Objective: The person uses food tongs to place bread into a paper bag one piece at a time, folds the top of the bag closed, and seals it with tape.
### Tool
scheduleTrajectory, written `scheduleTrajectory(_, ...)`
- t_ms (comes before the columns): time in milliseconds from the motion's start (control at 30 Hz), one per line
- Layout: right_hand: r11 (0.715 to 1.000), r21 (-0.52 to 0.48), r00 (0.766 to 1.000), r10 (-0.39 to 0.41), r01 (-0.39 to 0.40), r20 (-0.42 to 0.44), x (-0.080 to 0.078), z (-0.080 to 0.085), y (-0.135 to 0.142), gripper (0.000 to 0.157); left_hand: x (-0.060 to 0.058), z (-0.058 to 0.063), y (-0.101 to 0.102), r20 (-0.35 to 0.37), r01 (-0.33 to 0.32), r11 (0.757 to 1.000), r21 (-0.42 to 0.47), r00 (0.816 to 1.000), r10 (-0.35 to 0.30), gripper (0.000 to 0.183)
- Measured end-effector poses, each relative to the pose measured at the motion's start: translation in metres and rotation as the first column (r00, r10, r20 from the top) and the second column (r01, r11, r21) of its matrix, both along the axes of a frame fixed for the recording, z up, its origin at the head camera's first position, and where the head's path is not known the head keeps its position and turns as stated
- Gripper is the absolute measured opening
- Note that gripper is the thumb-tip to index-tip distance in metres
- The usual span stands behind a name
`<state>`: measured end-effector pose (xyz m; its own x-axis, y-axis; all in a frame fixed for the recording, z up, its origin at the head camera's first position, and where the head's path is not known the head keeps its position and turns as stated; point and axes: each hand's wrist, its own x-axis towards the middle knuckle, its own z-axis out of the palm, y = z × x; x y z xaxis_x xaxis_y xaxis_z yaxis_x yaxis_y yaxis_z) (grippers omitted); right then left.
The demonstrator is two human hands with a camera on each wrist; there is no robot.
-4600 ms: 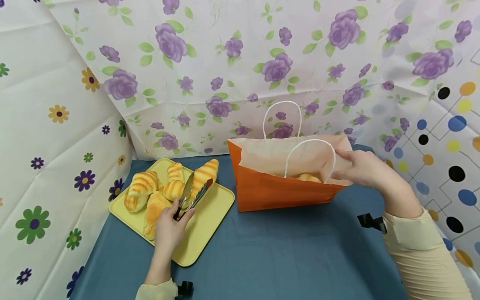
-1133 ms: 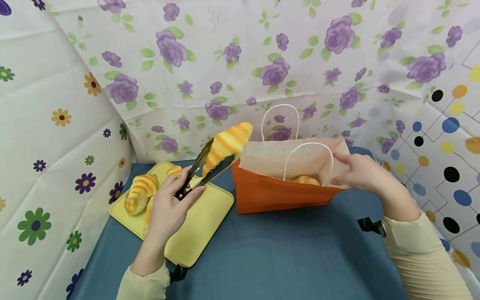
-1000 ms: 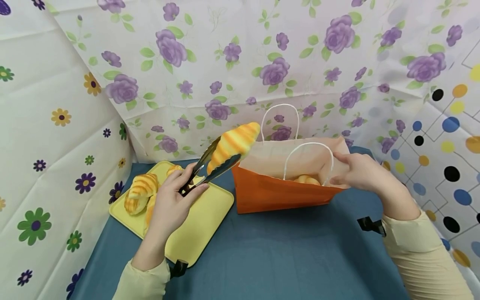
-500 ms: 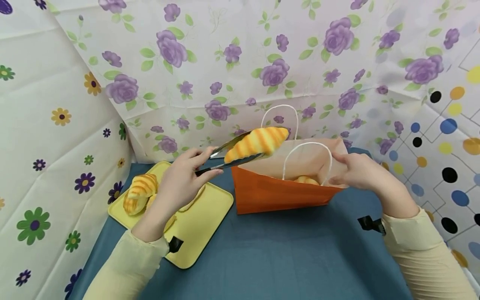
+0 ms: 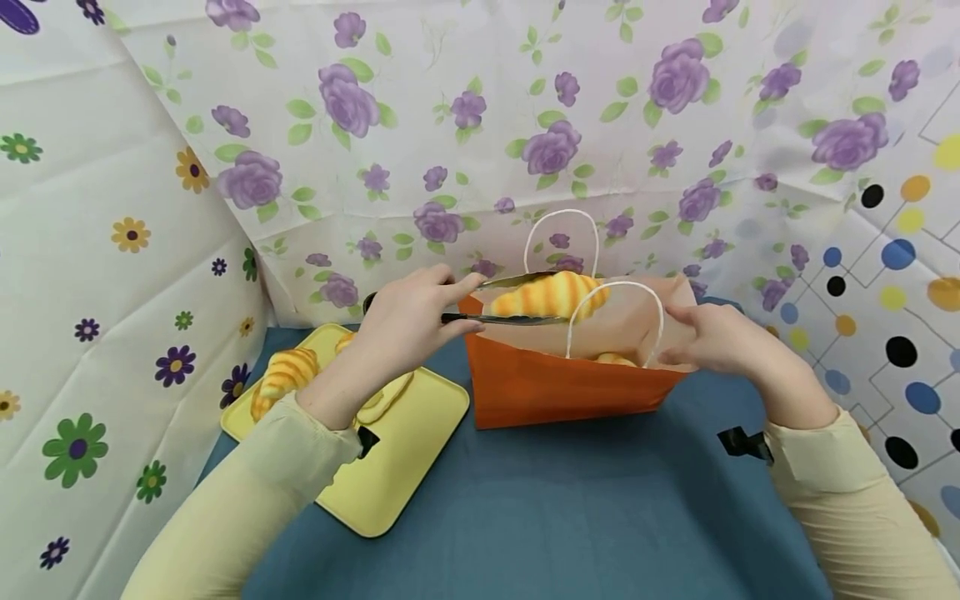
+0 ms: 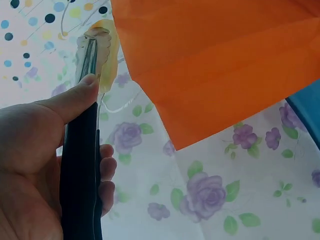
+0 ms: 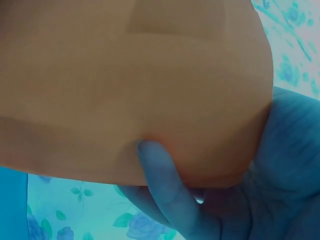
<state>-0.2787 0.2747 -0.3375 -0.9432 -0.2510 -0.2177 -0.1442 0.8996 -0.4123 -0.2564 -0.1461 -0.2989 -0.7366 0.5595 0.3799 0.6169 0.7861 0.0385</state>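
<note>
My left hand point(image 5: 408, 321) grips a pair of tongs point(image 6: 80, 165) with black handles and metal ends. Between the tongs' ends is a yellow croissant point(image 5: 551, 296) with brown stripes, held level over the mouth of an orange paper bag point(image 5: 562, 392). The bag's front white handle point(image 5: 618, 284) crosses in front of the croissant's right end. At the bag's right side, my right hand point(image 5: 723, 337) pinches the paper edge, its thumb point(image 7: 162, 175) against the paper in the right wrist view. Inside the bag, the top of another bread point(image 5: 615, 359) shows; the rest is hidden.
A yellow tray point(image 5: 405, 450) lies left of the bag on the blue tablecloth point(image 5: 562, 508). Several breads, such as a striped one point(image 5: 288, 372), sit on it, partly hidden by my left arm. A flowered curtain point(image 5: 420, 125) stands close behind the bag.
My left hand has lifted the croissant off the tray with the tongs and carried it right, over the bag, turning it level. My right hand has stayed at the bag's edge.
</note>
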Motion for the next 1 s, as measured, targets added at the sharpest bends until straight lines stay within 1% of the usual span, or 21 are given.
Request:
scheduleTrajectory(167, 1.0, -0.002, 1.0, 0.0, 0.0, 0.02, -0.001, 0.0, 0.0, 0.097, -0.008, 0.003, 0.014, -0.013, 0.018, 0.996, -0.084, 1.0, -0.019, 0.056)
scheduleTrajectory(300, 1.0, 0.0, 1.0, -0.002, 0.002, 0.017, -0.002, -0.002, 0.0, 0.097, -0.011, 0.003, 0.024, 0.001, 0.021, 0.985, -0.169, 1.0, -0.021, 0.056)
scheduleTrajectory(533, 1.0, -0.001, 1.0, 0.013, -0.013, 0.001, -0.005, -0.003, -0.001, 0.095, -0.016, 0.001, 0.039, 0.049, 0.008, 0.956, -0.294, 0.999, 0.006, 0.063)
scheduleTrajectory(700, 1.0, 0.008, 1.0, 0.027, -0.027, -0.013, -0.006, -0.002, -0.003, 0.091, -0.023, 0.007, 0.051, 0.11, -0.009, 0.939, -0.343, 0.993, 0.05, 0.064)
scheduleTrajectory(767, 1.0, 0.01, 1.0, 0.028, -0.028, -0.015, -0.007, -0.002, -0.003, 0.09, -0.025, 0.012, 0.056, 0.128, -0.012, 0.928, -0.372, 0.99, 0.064, 0.063)
scheduleTrajectory(900, 1.0, 0.014, 1.0, 0.021, -0.021, -0.013, -0.009, 0.0, -0.005, 0.09, -0.029, 0.019, 0.069, 0.14, -0.004, 0.896, -0.443, 0.987, 0.074, 0.062)
scheduleTrajectory(1000, 1.0, 0.013, 1.0, 0.015, -0.015, -0.006, -0.009, 0.0, -0.006, 0.091, -0.031, 0.019, 0.08, 0.155, 0.005, 0.874, -0.486, 0.985, 0.081, 0.058)
